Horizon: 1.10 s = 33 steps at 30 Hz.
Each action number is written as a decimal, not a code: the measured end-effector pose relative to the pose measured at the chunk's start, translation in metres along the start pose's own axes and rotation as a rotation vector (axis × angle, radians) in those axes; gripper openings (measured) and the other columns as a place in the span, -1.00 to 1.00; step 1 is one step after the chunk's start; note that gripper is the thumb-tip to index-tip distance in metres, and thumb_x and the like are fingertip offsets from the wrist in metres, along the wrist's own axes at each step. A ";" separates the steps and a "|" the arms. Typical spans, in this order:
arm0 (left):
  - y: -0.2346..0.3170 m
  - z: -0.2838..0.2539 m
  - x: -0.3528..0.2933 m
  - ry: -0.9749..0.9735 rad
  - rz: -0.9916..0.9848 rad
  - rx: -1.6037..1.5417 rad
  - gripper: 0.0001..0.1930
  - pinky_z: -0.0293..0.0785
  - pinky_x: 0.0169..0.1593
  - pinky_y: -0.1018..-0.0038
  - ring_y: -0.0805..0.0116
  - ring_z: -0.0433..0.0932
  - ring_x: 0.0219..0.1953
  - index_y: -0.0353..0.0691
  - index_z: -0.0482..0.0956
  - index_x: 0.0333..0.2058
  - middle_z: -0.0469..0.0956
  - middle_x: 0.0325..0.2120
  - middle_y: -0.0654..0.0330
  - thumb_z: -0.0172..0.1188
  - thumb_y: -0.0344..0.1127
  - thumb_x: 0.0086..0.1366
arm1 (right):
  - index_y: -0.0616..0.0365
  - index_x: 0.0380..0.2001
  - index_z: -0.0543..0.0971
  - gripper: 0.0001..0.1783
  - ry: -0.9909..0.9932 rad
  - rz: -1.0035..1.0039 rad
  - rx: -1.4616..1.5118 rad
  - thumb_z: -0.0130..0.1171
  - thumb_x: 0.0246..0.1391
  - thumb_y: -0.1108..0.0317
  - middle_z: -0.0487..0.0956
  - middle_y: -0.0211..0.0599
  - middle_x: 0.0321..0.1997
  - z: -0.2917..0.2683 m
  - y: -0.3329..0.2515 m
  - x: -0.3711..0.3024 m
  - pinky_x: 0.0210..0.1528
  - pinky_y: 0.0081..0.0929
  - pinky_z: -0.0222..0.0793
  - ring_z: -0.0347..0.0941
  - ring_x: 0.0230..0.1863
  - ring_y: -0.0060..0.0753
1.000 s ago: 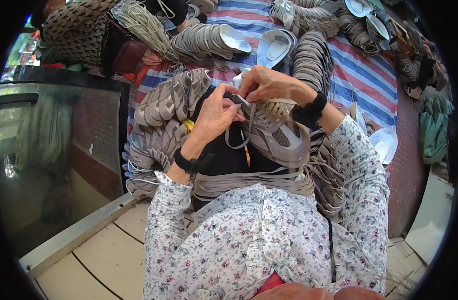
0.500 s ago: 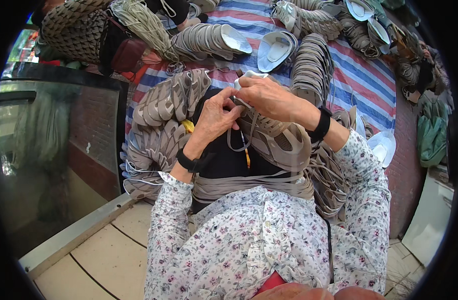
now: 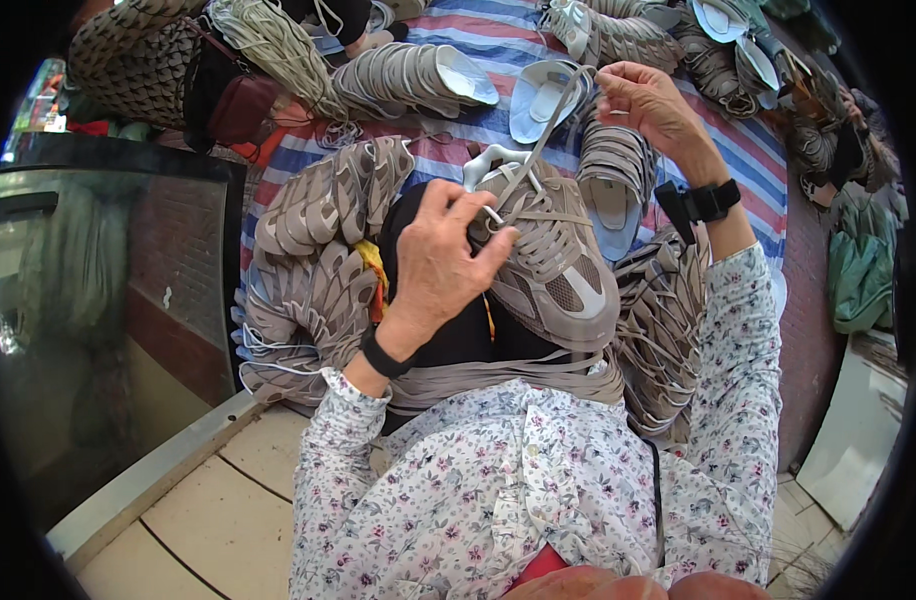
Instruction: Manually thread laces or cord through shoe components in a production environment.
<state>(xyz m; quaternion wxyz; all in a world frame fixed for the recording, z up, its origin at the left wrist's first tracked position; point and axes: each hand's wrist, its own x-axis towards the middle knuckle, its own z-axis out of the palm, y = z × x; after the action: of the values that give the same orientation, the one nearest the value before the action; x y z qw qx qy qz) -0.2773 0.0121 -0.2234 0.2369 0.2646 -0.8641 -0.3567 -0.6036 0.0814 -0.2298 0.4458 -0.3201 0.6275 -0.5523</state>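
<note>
Above the shoe (image 3: pixel 566 268), pinching lace (image 3: pixel 544 148) with the right hand (image 3: pixel 650 112). Alongside, curving the left hand (image 3: pixel 440 258); cannot tell its grip.

the person wears a white shirt (image 3: pixel 458 490) scattered with small flowers in purple-pink and grey. a button placket (image 3: pixel 531 450) with pale buttons runs down its front, and a patch of red cloth (image 3: pixel 544 566) shows at the near edge. the left sleeve (image 3: pixel 333 460) and right sleeve (image 3: pixel 733 370) carry the same print and end short of the wrists. a flat black band (image 3: pixel 386 356) circles the left wrist; a bulkier black strap (image 3: pixel 716 201) with a boxy piece circles the right. the left hand (image 3: pixel 441 256) and right hand (image 3: pixel 650 115) are bare. black clothing (image 3: pixel 446 342) covers the lap.
</note>
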 end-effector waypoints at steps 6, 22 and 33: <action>0.012 0.030 0.016 0.038 0.085 0.215 -0.80 0.44 -0.46 0.26 0.13 0.52 -0.52 -0.21 0.54 -0.41 0.40 -0.36 0.16 0.37 -0.30 0.05 | 0.15 -0.20 0.54 -0.83 -0.077 0.019 0.495 0.17 0.26 0.28 0.54 -0.46 -0.35 0.018 0.013 -0.006 -0.21 -0.54 0.57 0.52 -0.36 -0.59; -0.006 0.016 0.034 -0.231 -0.030 -0.094 -0.83 0.32 -0.41 0.49 0.41 0.35 -0.51 -0.39 0.50 -0.46 0.38 -0.39 0.17 0.25 -0.40 0.18 | 0.40 -0.07 0.44 -0.73 -0.132 0.058 0.988 0.04 0.32 0.36 0.54 -0.05 0.01 0.018 0.029 -0.005 -0.02 -0.49 0.59 0.56 -0.09 -0.33; -0.042 -0.010 0.045 -0.505 -0.157 -0.363 -0.78 0.38 -0.23 0.55 0.47 0.43 -0.30 -0.38 0.57 -0.46 0.42 -0.20 0.21 0.28 -0.30 0.22 | 0.37 -0.15 0.49 -0.79 0.028 -0.174 0.836 0.03 0.32 0.39 0.58 -0.12 -0.16 -0.004 0.040 0.029 0.08 -0.40 0.53 0.57 -0.05 -0.28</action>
<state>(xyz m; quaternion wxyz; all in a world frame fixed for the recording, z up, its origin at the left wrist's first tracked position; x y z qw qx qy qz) -0.2930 -0.0464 -0.2383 0.0300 0.1870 -0.7949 -0.5765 -0.6150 0.0642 -0.2749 0.4805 -0.1562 0.3263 -0.7989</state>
